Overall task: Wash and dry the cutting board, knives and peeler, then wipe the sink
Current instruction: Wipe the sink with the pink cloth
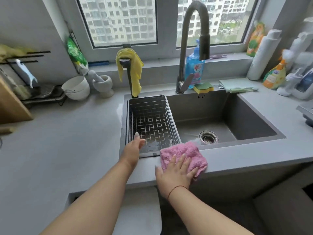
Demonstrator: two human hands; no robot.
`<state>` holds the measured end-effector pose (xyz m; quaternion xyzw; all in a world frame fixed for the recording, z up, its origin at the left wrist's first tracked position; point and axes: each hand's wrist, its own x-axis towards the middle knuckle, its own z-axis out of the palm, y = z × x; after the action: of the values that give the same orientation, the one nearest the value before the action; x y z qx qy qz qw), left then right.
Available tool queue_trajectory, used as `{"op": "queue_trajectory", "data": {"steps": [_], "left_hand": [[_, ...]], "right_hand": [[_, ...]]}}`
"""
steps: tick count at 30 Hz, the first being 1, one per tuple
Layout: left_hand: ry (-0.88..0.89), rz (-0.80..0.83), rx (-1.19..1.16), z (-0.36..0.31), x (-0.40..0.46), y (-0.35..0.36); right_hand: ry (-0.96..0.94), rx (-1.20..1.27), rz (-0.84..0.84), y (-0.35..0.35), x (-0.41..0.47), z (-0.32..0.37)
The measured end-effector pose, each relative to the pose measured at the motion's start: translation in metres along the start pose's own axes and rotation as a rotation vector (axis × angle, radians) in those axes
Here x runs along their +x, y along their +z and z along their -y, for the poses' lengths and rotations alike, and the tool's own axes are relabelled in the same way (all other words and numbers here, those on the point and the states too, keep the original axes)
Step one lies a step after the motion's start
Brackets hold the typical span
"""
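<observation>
The job looks to be in its last stage. The right hand lies flat, fingers straight and spread, pressing a pink cloth onto the front edge of the counter, right at the near rim of the sink. The left hand reaches to the near-left corner of the wire basket that sits in the sink's left part; its fingers look relaxed and open, touching or just over the basket rim, and I cannot tell which.

The basin holds no dishes, and its floor around the drain strainer looks wet only in a patch, so I judge the washing finished and the wiping of the sink under way. What may be the cutting board, a wooden slab, leans at the counter's far left edge beside a dark rack, which suggests the board is already put away.

No knife or peeler can be picked out for certain; the rack's contents are blurred, and a pale handled object hanging there is too unclear to name. Whether the sink's inner walls have been wiped cannot be told. The near wall of the basin is hidden below the rim, and the board is cut off by the picture's left edge.
</observation>
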<state>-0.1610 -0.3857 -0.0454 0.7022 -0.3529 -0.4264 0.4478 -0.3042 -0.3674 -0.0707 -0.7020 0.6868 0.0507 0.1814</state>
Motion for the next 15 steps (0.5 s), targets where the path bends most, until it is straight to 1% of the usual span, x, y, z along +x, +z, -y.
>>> {"op": "queue_trajectory", "data": {"steps": [5, 8, 11, 13, 15], "left_hand": [[0.001, -0.096, -0.058, 0.010, -0.005, -0.039], [0.004, -0.195, -0.095, 0.018, -0.007, -0.066], [0.008, -0.241, -0.101, 0.026, -0.008, -0.089], [0.000, -0.266, -0.114, 0.030, -0.008, -0.102], [-0.005, -0.263, -0.131, 0.032, -0.007, -0.108]], "right_hand": [[-0.122, -0.033, 0.084, 0.015, -0.028, 0.059], [-0.304, -0.073, 0.138, 0.023, -0.041, 0.094], [-0.520, -0.116, 0.174, 0.028, -0.044, 0.118], [-0.619, -0.128, 0.186, 0.029, -0.037, 0.127], [-0.700, -0.157, 0.157, 0.026, -0.024, 0.119]]}}
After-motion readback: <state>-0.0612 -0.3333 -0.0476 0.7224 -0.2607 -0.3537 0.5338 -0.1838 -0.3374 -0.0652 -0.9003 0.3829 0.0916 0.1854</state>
